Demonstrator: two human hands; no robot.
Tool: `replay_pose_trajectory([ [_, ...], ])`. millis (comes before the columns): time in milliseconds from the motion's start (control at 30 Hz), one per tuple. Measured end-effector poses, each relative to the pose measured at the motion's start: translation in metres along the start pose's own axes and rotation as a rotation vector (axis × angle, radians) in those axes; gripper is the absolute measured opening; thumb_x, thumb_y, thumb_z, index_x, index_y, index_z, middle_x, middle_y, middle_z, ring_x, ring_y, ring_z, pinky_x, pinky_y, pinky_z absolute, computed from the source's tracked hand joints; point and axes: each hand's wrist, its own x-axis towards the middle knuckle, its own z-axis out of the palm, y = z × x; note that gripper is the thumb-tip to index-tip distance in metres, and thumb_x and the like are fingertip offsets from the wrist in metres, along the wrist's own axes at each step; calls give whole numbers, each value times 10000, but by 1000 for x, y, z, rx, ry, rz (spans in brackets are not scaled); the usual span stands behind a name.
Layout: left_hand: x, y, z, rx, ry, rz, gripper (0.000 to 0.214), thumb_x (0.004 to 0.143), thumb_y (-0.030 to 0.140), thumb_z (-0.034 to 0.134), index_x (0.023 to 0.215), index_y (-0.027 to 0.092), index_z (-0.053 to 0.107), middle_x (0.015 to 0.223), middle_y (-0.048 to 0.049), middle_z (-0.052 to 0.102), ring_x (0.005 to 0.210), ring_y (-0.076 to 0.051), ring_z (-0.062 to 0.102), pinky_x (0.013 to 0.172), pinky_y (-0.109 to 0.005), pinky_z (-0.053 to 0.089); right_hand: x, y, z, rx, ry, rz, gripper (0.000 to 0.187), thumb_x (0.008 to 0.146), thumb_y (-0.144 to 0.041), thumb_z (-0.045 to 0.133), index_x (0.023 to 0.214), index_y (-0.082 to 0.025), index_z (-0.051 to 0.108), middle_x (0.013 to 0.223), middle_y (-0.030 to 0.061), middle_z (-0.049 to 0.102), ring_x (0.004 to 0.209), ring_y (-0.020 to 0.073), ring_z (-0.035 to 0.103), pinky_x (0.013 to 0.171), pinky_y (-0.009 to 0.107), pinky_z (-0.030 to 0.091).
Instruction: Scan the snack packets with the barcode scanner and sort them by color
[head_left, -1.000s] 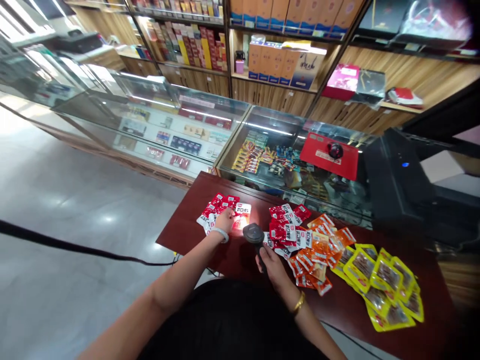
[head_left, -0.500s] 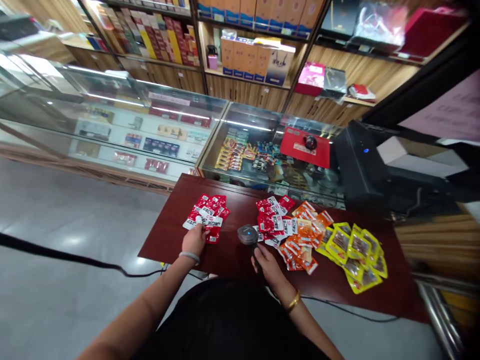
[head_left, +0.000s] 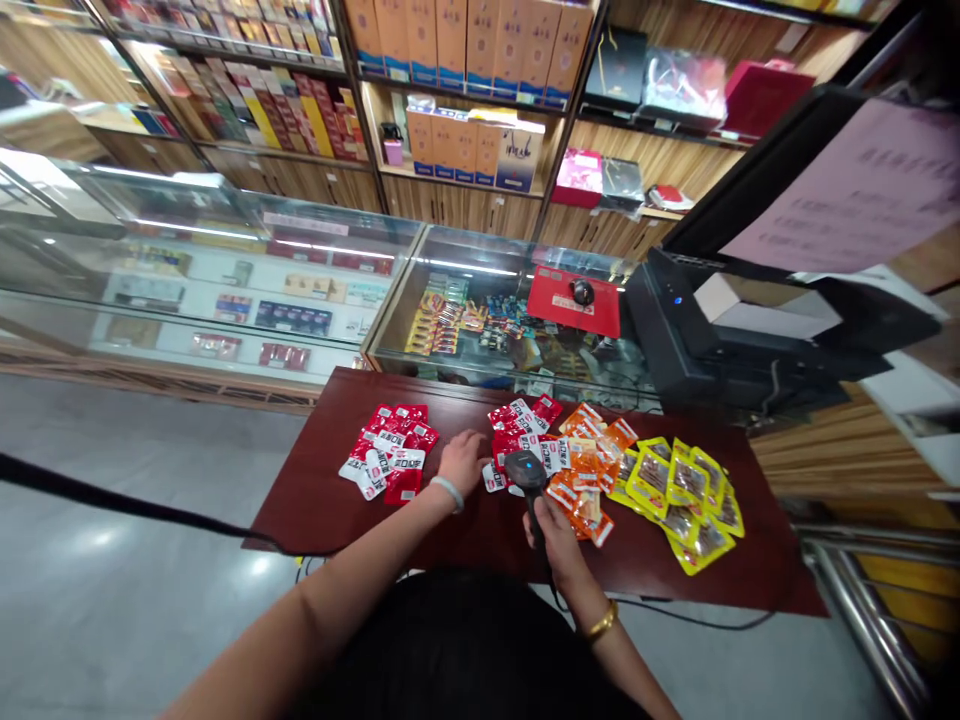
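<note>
In my right hand (head_left: 556, 540) is a black handheld barcode scanner (head_left: 529, 474), its head over the edge of the middle pile of red and white snack packets (head_left: 525, 430). My left hand (head_left: 462, 460), its fingers stretched out, is at the left edge of that pile and seems to hold nothing. Further left lies another pile of red and white packets (head_left: 394, 450). Orange packets (head_left: 592, 455) and yellow packets (head_left: 682, 490) are spread to the right of the scanner. All lie on a dark red-brown table (head_left: 300, 500).
Behind the table stands a glass display case (head_left: 465, 300) with a red mat (head_left: 574, 303) and a mouse (head_left: 582, 291) on it. A black machine (head_left: 675, 330) stands at the right. Metal rails (head_left: 855, 590) are by the table's right end. A cable (head_left: 697, 626) trails below the front edge.
My left hand has left the left pile and moved right to the middle pile; a white packet there now lies at an angle. The scanner has swung right over the middle packets.
</note>
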Motion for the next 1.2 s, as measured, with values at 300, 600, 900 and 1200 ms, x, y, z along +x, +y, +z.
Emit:
replay_pose_trajectory([
  [300,51,36,32,80,-293,-61,345,716,369,704,1005,187,651,1063,-139,664,1058,-286,589,916,-371,425,-3,-5,-20,-26,12,56,516,674,-704,640,780,-213,523,509,-73,494,395,89,400,416,219,312],
  [600,2,-39,12,-447,-102,-394,254,882,340,494,944,169,672,846,-57,720,758,-172,645,754,-277,475,2,0,-5,-100,-253,127,572,734,-660,618,1062,-193,579,501,-72,521,383,99,419,409,217,297],
  [900,-35,-71,-17,-313,54,-525,247,895,293,455,959,145,643,925,-115,692,858,-198,626,783,-294,449,5,-5,39,-154,-487,127,561,781,-635,589,1096,-171,578,502,-79,496,390,87,389,425,220,284],
  [1200,-40,-96,-56,169,424,-632,490,822,464,548,1221,181,546,1280,-156,535,1191,-307,470,997,-420,355,4,5,13,-125,-371,129,580,768,-662,580,1083,-176,567,507,-79,500,377,80,385,411,214,284],
])
